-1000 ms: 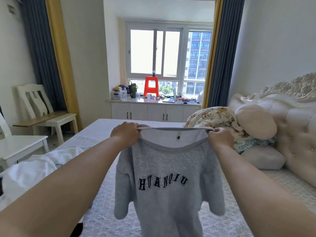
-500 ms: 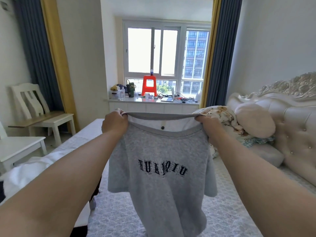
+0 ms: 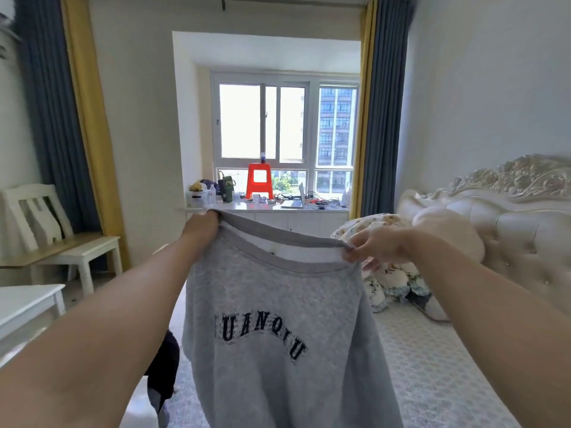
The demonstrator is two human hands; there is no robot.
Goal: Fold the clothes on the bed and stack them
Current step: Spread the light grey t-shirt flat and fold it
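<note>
Both hands have lifted the grey sweatshirt (image 3: 278, 319) higher vs a sec ago; left hand (image 3: 200, 230) clamps one shoulder, right hand (image 3: 375, 248) pinches the other; it hangs above the bed (image 3: 432, 366), unfolded; we reckon laying flat comes next.

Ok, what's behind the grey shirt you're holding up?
The grey shirt hangs from the left hand and right hand. Behind it lies the bed, and a dark garment shows at its left edge. Anything directly behind is covered.

Grey shirt (image 3: 278, 319) higher, now tilted rightward.
</note>
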